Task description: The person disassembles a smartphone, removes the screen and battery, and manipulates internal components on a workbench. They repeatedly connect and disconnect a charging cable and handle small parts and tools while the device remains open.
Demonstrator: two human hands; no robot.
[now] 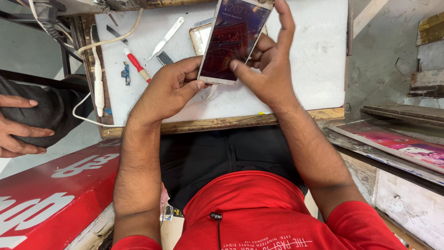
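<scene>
I hold a white-framed smartphone (233,39) with a lit dark red screen upright over a small work table (319,60) with a white top. My left hand (169,88) grips the phone's lower left corner, thumb against its bottom edge. My right hand (268,65) holds the phone from the right side, thumb tip on the lower screen and a finger raised along its upper right edge.
On the table lie a red-handled screwdriver (136,65), a white plastic tool (167,36), a small blue circuit part (126,73), a white cable (98,83) and a wood-framed plate (200,37). Another person's hand (16,125) rests at the left. A red board (55,190) sits lower left.
</scene>
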